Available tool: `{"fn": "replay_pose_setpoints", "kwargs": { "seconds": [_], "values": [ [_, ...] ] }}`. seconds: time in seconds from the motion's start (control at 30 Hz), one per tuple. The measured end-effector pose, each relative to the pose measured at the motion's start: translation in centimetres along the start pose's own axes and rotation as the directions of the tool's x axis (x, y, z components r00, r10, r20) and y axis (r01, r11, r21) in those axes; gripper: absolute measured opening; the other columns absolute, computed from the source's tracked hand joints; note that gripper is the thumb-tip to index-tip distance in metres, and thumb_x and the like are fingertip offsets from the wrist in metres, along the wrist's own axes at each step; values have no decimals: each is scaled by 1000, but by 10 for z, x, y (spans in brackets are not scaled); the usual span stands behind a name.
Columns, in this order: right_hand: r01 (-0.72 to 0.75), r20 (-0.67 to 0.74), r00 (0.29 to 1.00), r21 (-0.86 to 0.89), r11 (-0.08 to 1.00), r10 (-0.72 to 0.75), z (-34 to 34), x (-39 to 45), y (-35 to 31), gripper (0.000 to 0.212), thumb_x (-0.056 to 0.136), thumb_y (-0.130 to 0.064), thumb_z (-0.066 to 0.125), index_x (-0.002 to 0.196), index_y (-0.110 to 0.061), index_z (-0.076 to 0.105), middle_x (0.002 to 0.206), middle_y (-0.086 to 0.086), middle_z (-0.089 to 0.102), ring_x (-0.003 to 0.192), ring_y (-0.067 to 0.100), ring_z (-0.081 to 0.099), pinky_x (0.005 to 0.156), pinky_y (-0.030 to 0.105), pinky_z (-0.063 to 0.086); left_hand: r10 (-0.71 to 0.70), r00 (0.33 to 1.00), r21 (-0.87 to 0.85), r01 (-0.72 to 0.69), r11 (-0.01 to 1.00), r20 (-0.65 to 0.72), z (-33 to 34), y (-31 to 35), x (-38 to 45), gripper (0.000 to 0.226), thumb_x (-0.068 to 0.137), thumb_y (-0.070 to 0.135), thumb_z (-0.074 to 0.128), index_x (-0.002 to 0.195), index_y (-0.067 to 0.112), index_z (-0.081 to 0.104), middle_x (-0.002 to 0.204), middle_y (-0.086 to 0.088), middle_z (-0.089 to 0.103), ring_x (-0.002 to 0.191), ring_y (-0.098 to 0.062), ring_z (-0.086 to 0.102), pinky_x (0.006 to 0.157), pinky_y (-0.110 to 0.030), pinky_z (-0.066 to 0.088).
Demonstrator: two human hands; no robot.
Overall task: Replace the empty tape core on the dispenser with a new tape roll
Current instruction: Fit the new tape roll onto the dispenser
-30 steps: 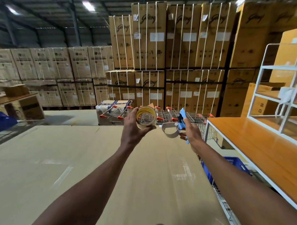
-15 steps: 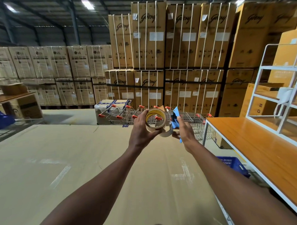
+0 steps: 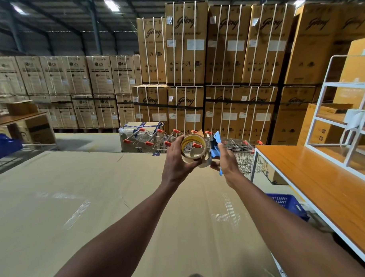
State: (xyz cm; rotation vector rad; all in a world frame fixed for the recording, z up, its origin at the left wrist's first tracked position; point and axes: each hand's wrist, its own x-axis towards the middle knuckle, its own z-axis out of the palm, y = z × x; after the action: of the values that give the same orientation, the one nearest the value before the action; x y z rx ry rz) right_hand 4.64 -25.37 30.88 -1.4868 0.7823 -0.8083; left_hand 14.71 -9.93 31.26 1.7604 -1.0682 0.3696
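Observation:
My left hand (image 3: 175,161) holds a new roll of clear tape (image 3: 193,147) with a yellow inner rim, its open side turned toward me. My right hand (image 3: 227,160) grips a blue tape dispenser (image 3: 215,146) by its handle. The roll is pressed up against the dispenser's grey hub (image 3: 206,160), which shows just behind and below the roll. I cannot tell whether the roll is seated on the hub. Both hands are held out at chest height over a large cardboard sheet (image 3: 97,203).
An orange-topped table (image 3: 315,181) with a white shelf frame (image 3: 342,116) runs along the right. A blue crate (image 3: 287,205) sits below it. Wire trolleys with orange handles (image 3: 156,139) stand ahead, before tall stacks of cartons (image 3: 216,54). A blue bin (image 3: 4,144) is at far left.
My left hand has brought the tape roll rightward from a clear gap until it meets the dispenser's hub. My right hand with the dispenser has moved slightly toward the middle.

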Motion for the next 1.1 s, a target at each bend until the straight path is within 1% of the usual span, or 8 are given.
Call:
{"fn": "replay_pose_setpoints", "kwargs": {
  "seconds": [0.3,0.4,0.53,0.67,0.77,0.93,1.03,1.1],
  "values": [
    [-10,-12,1000,-25,1000,9,5,-6,1,91,68,-89,37,125,-22,59,113,8,72,94,33,74,90,54,60,-28,999,-46,27,999,-20,5,4,-9,106,73,53,88,155,12,36,151,-8,51,139,-23,46,110,-45,49],
    [-3,-13,1000,-38,999,2,6,-13,-3,80,80,-82,38,125,-19,59,114,10,72,95,31,74,90,52,60,-37,999,-67,35,997,-37,8,4,-13,107,72,56,87,155,13,36,150,-7,52,138,-22,47,108,-44,51],
    [16,-24,1000,-20,1000,-16,7,-18,-5,62,97,-66,42,129,-15,56,114,12,71,92,28,75,80,40,63,-49,998,-106,44,993,-49,11,7,-20,105,71,54,88,153,13,37,147,-8,53,134,-21,48,106,-41,52],
    [41,-27,999,-33,999,-42,8,-20,-2,60,98,-66,41,127,-16,55,112,16,72,84,24,77,71,33,62,-58,996,-123,49,991,-64,16,9,-28,105,71,50,91,153,12,37,146,-9,52,134,-20,48,107,-37,50],
    [57,-34,998,-34,998,-58,8,-25,-1,51,101,-61,41,123,-15,51,112,14,71,87,25,76,62,26,55,-67,996,-126,58,990,-66,18,7,-29,105,71,49,91,153,12,38,146,-9,53,134,-22,49,108,-33,47],
    [96,-32,995,-39,995,-97,8,-32,-2,50,104,-55,42,124,-10,52,111,13,71,80,19,73,58,20,50,-91,993,-128,80,989,-81,21,5,-29,105,69,52,91,152,12,39,144,-8,54,131,-22,50,106,-31,46],
    [126,-42,991,-50,991,-128,8,-35,-3,46,104,-53,42,121,-12,53,105,10,71,73,13,71,50,13,46,-105,990,-135,92,987,-93,24,5,-31,105,69,53,90,151,12,39,144,-8,54,130,-22,50,103,-27,43],
    [135,-48,989,-55,989,-138,8,-36,-4,42,104,-53,43,117,-15,54,104,9,71,75,15,72,48,13,46,-116,988,-146,100,984,-103,26,5,-33,105,68,55,90,151,14,39,143,-7,55,128,-20,50,101,-26,43]
  ]
}}
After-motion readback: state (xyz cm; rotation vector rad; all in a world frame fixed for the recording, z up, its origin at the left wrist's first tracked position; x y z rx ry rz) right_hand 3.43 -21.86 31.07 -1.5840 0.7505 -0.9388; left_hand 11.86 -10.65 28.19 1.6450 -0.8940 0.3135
